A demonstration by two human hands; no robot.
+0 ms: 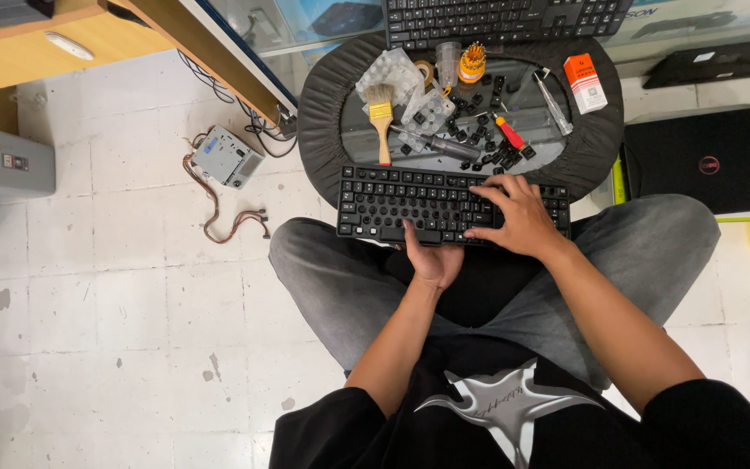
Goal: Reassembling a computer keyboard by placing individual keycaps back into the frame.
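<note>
Head view: the left hand (431,259) grips the black keyboard's (392,201) bottom edge at frame middle, while the right hand (514,217) lies on its keys, fingers spread flat.

Black keyboard (427,201), flat across the lap, keys up, front edge held, against the round stool.

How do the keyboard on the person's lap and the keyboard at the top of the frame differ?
The lap keyboard lies whole in view, while the upper keyboard is cut off by the frame edge. The lap keyboard rests against the knees and the round tray; the upper one lies beyond the tray. The left hand supports the lap keyboard from below and the right hand rests on its keys; nobody touches the upper one. Both are black.
</note>
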